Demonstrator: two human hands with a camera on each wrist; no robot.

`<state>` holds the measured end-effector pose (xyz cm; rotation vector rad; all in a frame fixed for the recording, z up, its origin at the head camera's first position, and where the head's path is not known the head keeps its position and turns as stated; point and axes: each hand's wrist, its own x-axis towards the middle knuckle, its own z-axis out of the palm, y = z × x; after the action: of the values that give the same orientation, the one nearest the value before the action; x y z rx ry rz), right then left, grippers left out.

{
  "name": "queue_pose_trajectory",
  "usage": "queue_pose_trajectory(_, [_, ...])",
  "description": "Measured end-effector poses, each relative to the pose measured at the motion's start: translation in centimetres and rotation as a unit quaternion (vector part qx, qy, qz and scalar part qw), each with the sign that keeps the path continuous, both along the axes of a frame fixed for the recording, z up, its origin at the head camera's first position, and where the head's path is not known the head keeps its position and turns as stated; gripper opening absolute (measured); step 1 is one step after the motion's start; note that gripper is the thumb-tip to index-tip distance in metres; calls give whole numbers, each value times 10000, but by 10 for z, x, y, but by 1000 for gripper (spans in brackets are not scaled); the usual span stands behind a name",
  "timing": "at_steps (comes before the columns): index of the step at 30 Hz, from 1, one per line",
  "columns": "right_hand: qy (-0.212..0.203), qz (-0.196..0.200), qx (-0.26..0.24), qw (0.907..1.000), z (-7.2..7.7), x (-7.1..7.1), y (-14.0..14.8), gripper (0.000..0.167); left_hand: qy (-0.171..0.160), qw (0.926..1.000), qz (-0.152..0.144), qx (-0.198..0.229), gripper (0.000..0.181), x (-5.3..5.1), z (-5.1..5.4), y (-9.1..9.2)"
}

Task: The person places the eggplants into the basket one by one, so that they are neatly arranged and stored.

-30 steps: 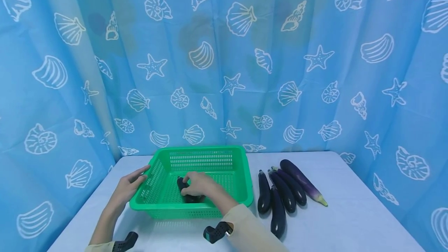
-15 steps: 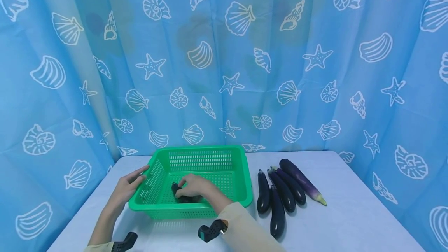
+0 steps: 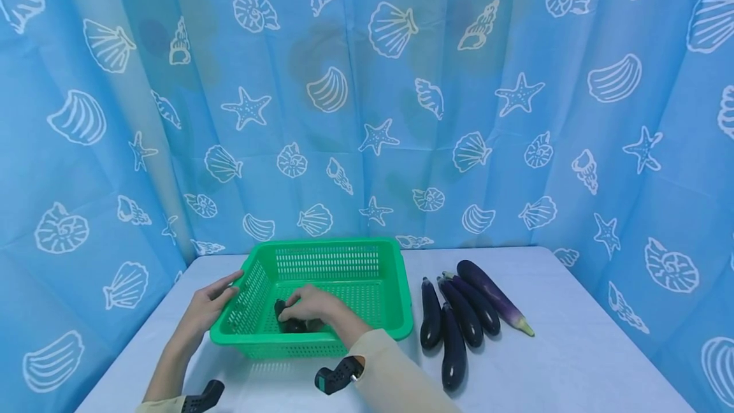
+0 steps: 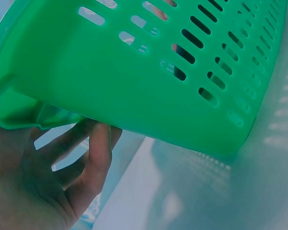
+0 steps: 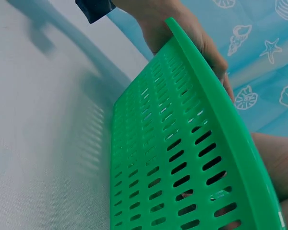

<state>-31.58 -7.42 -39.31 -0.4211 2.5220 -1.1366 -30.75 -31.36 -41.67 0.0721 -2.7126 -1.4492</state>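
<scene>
A green slotted plastic basket (image 3: 329, 246) stands on the white table. My left hand (image 3: 205, 312) is at its left side, fingers fairly straight against the outside below the rim; in the left wrist view the fingertips (image 4: 100, 132) touch the wall. My right hand (image 3: 312, 306) reaches over the front rim and grips a dark purple eggplant (image 3: 294, 326) low in the basket's front left. The hand hides part of that eggplant. In the right wrist view the basket wall (image 5: 149, 124) covers most of what the right hand holds; dark patches show through the slots.
Several eggplants (image 3: 454, 352) lie close together on the table (image 3: 550, 375), right of the basket. The farthest one (image 3: 493, 292) is longer, with a pale green end. A blue curtain (image 3: 355, 101) with white shell prints surrounds the table's back and sides.
My right hand has moved left inside the basket, taking the eggplant toward the left wall. The left hand stays at the basket's side. The eggplants on the table have not moved.
</scene>
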Motion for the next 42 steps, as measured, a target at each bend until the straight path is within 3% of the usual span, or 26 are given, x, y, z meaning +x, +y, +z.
queue_pose_trajectory(3, [-130,-102,-174,9997,1,1,0,39,0,10000,1,9,54,0,-1,0])
queue_pose_trajectory(8, [-679,-401,-733,9942,0,-1,1,38,-17,10000,29,-20,55,-1,0,0])
queue_pose_trajectory(18, [-1652,-813,-1876,9648,-5,-10,1,38,-31,10000,-17,45,55,1,1,0])
queue_pose_trajectory(31, [-1911,-941,-1936,9577,-2,-18,3,37,-45,10000,-12,8,55,2,2,2])
queue_pose_trajectory(38, [-1870,-991,-1793,9608,-2,-17,0,41,-68,10000,27,6,55,1,1,2])
queue_pose_trajectory(42, [-1921,-1059,-1864,9577,-2,-17,-4,39,-88,9999,55,-9,53,1,1,1])
